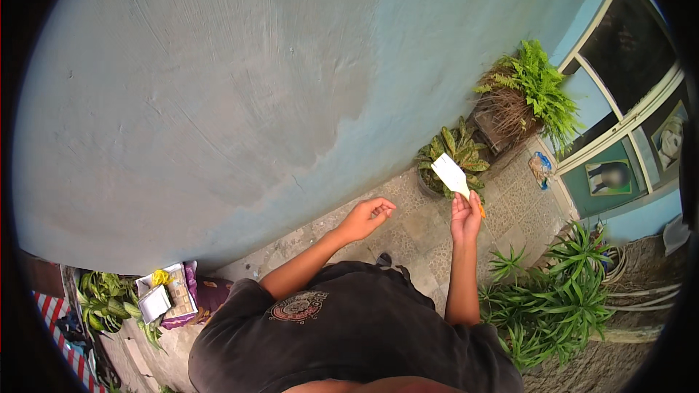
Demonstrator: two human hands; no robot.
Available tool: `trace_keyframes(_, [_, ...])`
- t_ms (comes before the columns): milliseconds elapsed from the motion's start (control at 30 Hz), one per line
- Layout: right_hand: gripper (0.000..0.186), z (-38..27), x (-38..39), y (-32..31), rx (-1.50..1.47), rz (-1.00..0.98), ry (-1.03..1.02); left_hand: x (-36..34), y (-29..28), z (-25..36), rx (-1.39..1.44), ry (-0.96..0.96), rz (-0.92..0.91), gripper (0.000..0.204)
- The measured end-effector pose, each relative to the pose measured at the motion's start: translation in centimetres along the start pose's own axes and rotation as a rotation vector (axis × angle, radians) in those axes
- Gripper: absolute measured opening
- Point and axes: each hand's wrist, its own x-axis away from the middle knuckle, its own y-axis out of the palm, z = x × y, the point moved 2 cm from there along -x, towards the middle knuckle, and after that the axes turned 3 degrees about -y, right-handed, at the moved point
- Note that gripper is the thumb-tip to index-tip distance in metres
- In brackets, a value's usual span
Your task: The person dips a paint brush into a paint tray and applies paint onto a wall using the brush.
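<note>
White flat tool [450, 174], perhaps a brush, sits gripped near its narrow end in the right hand [466, 220]; the left hand [368, 218], well apart, is loosely curled, seemingly empty. Steady, light pressure should serve best, keeping the broad end clear of the potted plant [463, 144] beyond, beside the blue-gray wall [255, 102].
</note>
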Motion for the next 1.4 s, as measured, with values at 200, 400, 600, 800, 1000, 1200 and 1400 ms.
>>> trace_keyframes(200, [0.035,-2.3,-6.8,9.9,-0.021,-0.166,0.009,-0.6,3.4,4.8,0.024,0.074,0.149,0.020])
trace_keyframes(400, [0.033,-7.0,-10.0,27.0,-0.069,-0.414,-0.149,-1.7,2.9,8.0,0.012,0.122,0.202,0.020])
trace_keyframes(600, [0.030,-14.2,-8.7,43.0,-0.211,-0.625,-0.504,-2.4,0.5,10.5,-0.061,0.229,0.234,0.020])
trace_keyframes(800, [0.030,-22.3,-6.4,55.4,-0.339,-0.686,-0.626,-1.4,-2.7,11.4,-0.057,0.214,0.280,0.017])
trace_keyframes(1000, [0.026,-29.6,-8.7,61.1,-0.336,-0.787,-0.741,-2.0,-5.4,10.8,-0.047,0.269,0.236,0.017])
trace_keyframes(1200, [0.024,-34.3,-9.0,65.0,-0.218,-0.872,-0.913,-2.7,-8.1,8.4,-0.008,0.222,0.133,0.018])
trace_keyframes(1400, [0.019,-39.8,-8.0,70.5,0.018,-0.851,-1.422,-6.1,-7.1,6.9,0.014,0.195,0.072,0.022])
